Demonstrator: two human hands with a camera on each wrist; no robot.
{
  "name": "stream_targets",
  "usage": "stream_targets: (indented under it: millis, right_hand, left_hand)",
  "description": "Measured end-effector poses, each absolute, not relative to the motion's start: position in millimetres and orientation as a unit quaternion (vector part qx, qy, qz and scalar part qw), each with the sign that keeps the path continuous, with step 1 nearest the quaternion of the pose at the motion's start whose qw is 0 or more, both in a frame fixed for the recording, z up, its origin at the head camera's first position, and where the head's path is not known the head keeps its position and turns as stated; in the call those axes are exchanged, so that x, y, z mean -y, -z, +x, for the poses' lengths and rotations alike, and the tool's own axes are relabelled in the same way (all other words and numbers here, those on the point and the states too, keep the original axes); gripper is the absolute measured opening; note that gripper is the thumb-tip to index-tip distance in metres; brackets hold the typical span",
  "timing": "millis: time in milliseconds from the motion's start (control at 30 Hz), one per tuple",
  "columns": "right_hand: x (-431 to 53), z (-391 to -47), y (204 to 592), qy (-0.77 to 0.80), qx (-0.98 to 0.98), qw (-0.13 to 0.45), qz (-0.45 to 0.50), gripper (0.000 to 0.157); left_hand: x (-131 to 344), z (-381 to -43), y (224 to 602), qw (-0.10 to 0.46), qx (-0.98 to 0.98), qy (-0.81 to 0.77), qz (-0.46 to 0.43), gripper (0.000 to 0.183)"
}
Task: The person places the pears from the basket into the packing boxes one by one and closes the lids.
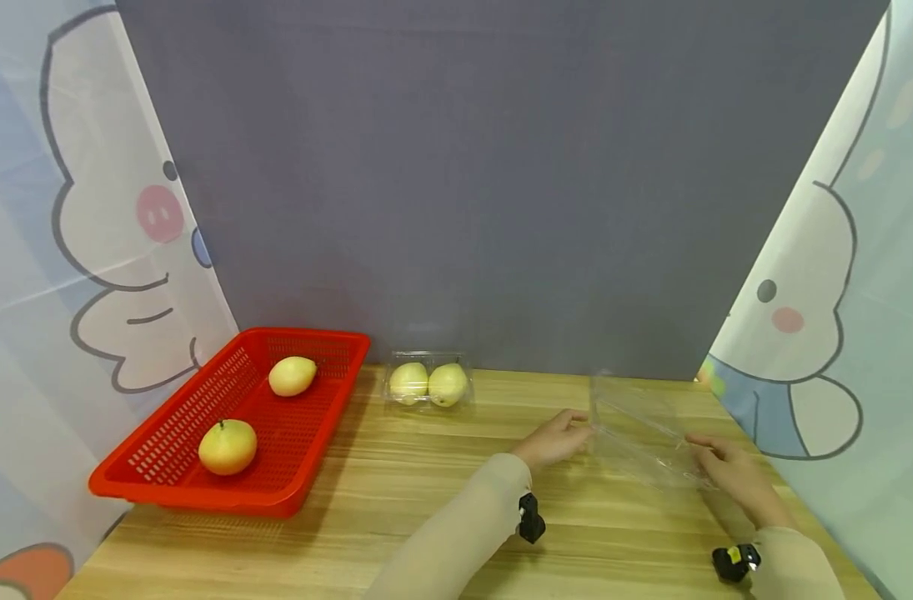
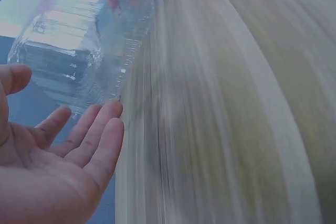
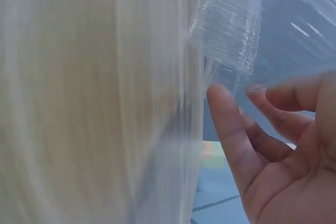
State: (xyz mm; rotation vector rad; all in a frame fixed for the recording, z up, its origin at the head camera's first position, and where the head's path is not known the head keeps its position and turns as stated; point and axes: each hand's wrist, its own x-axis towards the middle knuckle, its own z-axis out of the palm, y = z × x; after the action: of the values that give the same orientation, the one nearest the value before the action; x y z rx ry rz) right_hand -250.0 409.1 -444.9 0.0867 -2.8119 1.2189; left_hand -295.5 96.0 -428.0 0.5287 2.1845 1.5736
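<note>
The clear box point(image 1: 639, 433) sits open on the table point(image 1: 426, 492), at about 3 o'clock from the basket point(image 1: 231, 417). It looks light, thin, bendy and slippery, so the edges are best to hold. The left hand point(image 1: 554, 442) and right hand point(image 1: 734, 471) touch its ends with loose, open fingers. There are two boxes, one basket and four fruits.

The right hand point(image 3: 283, 156), fingers loosely curled, touches a clear plastic container point(image 3: 231, 30) beside the blurred wooden table point(image 3: 79, 103).
</note>
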Motion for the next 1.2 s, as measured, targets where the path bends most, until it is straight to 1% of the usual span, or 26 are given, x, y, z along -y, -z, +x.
stream_targets:
  millis: [200,333,433,567,633,700,833,900,1033,1200]
  right_hand:
    - [-408.8,-249.6,444.2,-0.384,0.921,0.046,0.049,0.046]
    - [-408.0,-249.8,443.9,-0.399,0.914,0.05,0.051,0.044]
    - [-407.2,-250.4,443.2,-0.403,0.913,0.047,0.048,0.044]
    - [-405.4,-250.5,442.1,-0.407,0.911,0.043,0.04,0.043]
    - [-403.9,-250.5,442.1,-0.418,0.907,0.043,0.039,0.043]
    - [-402.4,-250.4,442.4,-0.429,0.901,0.043,0.041,0.042]
    - [-398.8,-251.2,441.9,-0.45,0.89,0.053,0.055,0.04]
    - [-397.0,-251.8,440.9,-0.457,0.886,0.055,0.057,0.039]
    - [-393.3,-252.8,436.8,-0.453,0.889,0.046,0.048,0.041]
    - [-390.4,-254.6,432.6,-0.426,0.904,0.021,0.025,0.052]
  left_hand:
    - [-93.2,-293.8,426.9,0.192,-0.794,-0.541,0.2,0.049]
    - [-91.4,-296.3,429.0,0.203,-0.782,-0.554,0.202,0.046]
    - [-90.8,-298.4,430.4,0.212,-0.771,-0.565,0.202,0.051]
    - [-89.8,-299.8,431.5,0.215,-0.77,-0.565,0.203,0.064]
    - [-88.7,-299.5,431.6,0.216,-0.773,-0.563,0.198,0.068]
    - [-87.6,-298.7,431.9,0.215,-0.777,-0.56,0.191,0.063]
    - [-85.7,-297.9,434.0,0.194,-0.793,-0.547,0.186,0.043]
    - [-84.9,-298.1,435.9,0.184,-0.798,-0.543,0.185,0.038]
    - [-82.8,-300.5,439.7,0.182,-0.796,-0.545,0.191,0.039]
    - [-82.5,-305.0,442.1,0.199,-0.775,-0.569,0.189,0.052]
